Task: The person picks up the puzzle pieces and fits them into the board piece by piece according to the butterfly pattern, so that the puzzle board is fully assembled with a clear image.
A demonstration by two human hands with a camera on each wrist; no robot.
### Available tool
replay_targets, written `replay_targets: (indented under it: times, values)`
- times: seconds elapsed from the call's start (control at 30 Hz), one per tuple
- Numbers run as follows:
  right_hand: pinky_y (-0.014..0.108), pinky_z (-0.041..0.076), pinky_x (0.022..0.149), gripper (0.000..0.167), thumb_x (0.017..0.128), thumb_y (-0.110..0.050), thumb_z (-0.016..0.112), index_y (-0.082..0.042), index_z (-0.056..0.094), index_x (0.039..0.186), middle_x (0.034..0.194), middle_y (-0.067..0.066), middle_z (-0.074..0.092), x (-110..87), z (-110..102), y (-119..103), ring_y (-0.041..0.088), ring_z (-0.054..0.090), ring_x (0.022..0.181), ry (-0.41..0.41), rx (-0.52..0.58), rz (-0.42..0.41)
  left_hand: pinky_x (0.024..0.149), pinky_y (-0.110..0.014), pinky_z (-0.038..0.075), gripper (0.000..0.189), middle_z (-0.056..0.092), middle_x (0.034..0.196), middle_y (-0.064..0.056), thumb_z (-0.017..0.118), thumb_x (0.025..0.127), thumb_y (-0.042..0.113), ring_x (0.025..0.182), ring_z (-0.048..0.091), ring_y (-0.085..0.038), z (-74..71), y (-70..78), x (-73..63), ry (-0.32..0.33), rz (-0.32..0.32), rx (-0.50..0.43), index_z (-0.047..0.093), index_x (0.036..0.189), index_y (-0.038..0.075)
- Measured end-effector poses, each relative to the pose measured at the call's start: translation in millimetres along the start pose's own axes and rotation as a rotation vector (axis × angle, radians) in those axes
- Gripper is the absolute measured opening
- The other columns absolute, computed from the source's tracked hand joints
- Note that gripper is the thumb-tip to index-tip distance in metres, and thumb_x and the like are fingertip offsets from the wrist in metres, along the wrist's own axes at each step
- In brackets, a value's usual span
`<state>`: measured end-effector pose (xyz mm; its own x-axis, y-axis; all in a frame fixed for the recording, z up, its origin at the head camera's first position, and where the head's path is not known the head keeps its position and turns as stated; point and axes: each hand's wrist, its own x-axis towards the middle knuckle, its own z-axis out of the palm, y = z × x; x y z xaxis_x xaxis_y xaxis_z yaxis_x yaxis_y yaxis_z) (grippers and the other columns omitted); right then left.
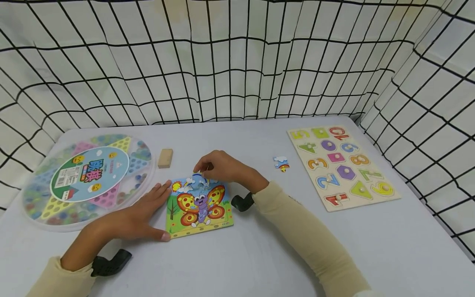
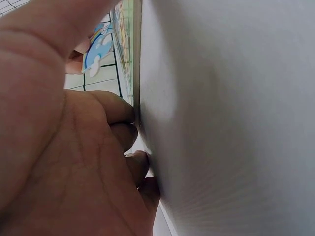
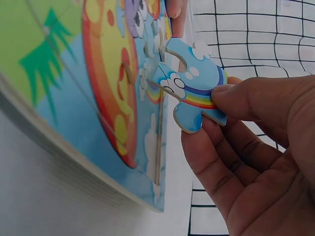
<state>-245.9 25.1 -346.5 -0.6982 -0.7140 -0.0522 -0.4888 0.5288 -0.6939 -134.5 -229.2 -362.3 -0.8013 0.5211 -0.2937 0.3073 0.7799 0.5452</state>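
A butterfly jigsaw board (image 1: 202, 208) lies on the white table in front of me. My right hand (image 1: 221, 165) pinches a blue puzzle piece (image 3: 189, 86) with a rainbow and clouds on it, between thumb and fingers. That piece is held tilted at the board's top edge, over the sky part of the picture. My left hand (image 1: 139, 216) rests at the board's left side, thumb at the lower left corner and fingertips at the upper left edge. In the left wrist view its fingers (image 2: 120, 110) lie along the board's edge.
Another rainbow puzzle piece (image 1: 281, 163) lies right of the board. A wooden block (image 1: 165, 158) stands behind it. Farther right is a number-and-shape peg board (image 1: 339, 169); at left, a round checkers set (image 1: 89, 177) with marbles. Black netting (image 1: 230, 74) encloses the table.
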Motion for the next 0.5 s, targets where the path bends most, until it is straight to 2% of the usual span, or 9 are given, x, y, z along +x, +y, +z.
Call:
replay_targets:
  times: [0.2,0.5]
  values:
    - [0.018,0.048,0.079,0.017,0.094,-0.006,0.065,-0.008,0.072,0.109,0.094,-0.001,0.065,-0.5,6,0,0.011,0.059,0.087,-0.002,-0.003,-0.012,0.109,-0.067,0.009,0.119,-0.005,0.162,-0.013,0.078,0.074,0.055,0.145,-0.01,-0.041,-0.1,0.9,0.2,-0.013,-0.003,0.001,0.011,0.155,0.0]
    - [0.015,0.047,0.078,0.017,0.093,-0.006,0.065,-0.008,0.072,0.108,0.096,-0.002,0.066,2.9,13,-4,0.009,0.059,0.087,0.008,-0.065,-0.025,0.109,-0.066,0.009,0.119,-0.006,0.162,-0.012,0.078,0.073,0.055,0.145,-0.01,-0.041,0.1,-0.6,-0.6,-0.017,-0.017,0.005,0.011,0.155,0.0]
